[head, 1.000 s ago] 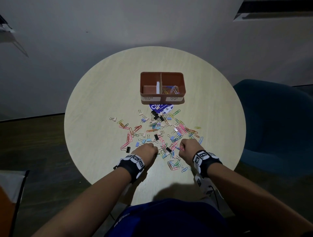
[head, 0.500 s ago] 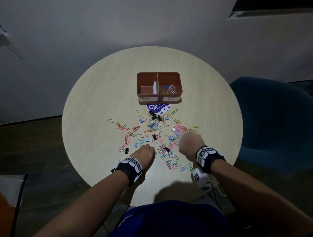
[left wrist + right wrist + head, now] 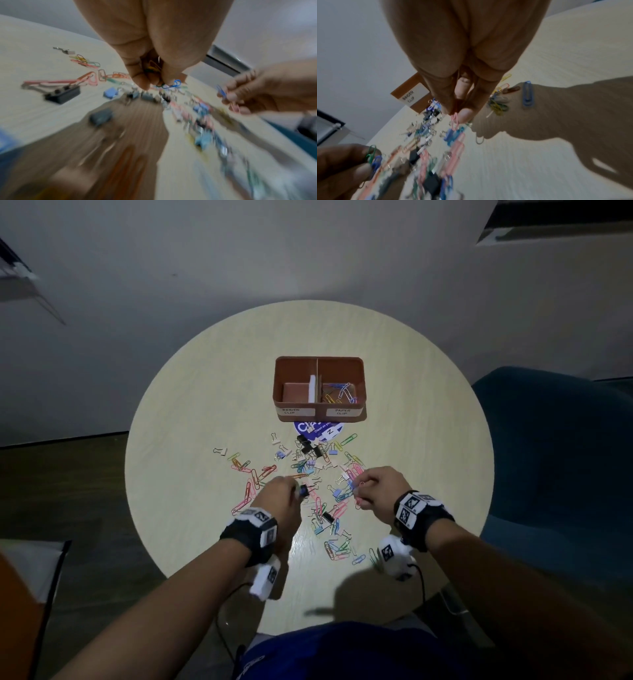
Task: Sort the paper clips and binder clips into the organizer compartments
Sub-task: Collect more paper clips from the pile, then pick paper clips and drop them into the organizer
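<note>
Both hands now lift from the pile: left hand (image 3: pixel 279 494) and right hand (image 3: pixel 380 489) pinch paper clips (image 3: pixel 173 83), organizer (image 3: pixel 319 388) at 12 o'clock.

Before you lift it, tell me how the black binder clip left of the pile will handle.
The black binder clip looks boxy and stiff, so it probably won't flex or roll. It seems small and likely light. Its wire handles lie against pink paper clips, so they might drag along.
</note>
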The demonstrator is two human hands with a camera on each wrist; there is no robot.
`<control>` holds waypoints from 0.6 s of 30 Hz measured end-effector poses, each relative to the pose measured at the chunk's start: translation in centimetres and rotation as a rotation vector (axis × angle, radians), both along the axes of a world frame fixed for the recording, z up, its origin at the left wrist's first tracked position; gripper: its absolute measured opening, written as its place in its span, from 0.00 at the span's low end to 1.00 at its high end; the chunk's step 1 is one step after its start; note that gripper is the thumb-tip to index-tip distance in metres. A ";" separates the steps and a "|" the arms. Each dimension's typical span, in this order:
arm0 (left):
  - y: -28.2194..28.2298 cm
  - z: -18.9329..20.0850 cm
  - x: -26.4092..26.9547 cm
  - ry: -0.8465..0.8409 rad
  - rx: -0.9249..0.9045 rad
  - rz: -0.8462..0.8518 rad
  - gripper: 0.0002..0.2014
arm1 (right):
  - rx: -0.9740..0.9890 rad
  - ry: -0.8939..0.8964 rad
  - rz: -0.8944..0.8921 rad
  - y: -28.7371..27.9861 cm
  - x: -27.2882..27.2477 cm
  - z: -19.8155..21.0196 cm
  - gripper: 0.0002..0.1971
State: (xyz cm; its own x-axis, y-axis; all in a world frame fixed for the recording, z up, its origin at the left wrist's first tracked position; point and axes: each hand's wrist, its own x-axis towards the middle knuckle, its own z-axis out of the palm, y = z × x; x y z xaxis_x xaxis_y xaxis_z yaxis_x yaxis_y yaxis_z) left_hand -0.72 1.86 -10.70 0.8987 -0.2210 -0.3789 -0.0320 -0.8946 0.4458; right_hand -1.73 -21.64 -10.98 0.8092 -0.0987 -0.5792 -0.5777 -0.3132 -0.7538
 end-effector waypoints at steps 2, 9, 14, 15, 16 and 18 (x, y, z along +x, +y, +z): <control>-1.4 1.8 2.5 -0.007 -0.064 0.119 0.07 | 0.095 0.033 -0.043 -0.3 1.8 1.4 0.08; -7.3 7.1 11.5 -0.037 -0.089 0.251 0.12 | 0.041 -0.073 -0.068 -1.2 11.0 6.5 0.04; -10.0 9.3 16.7 -0.125 -0.083 0.270 0.11 | -0.097 -0.191 -0.119 -1.4 16.0 8.3 0.02; -10.4 9.4 17.3 -0.135 -0.081 0.267 0.11 | -0.121 -0.207 -0.122 -1.4 16.6 8.7 0.03; -10.7 9.5 17.8 -0.142 -0.082 0.265 0.12 | -0.133 -0.215 -0.122 -1.6 17.2 8.6 0.03; -11.0 9.5 18.3 -0.143 -0.085 0.248 0.15 | -0.162 -0.223 -0.118 -1.7 17.7 8.5 0.04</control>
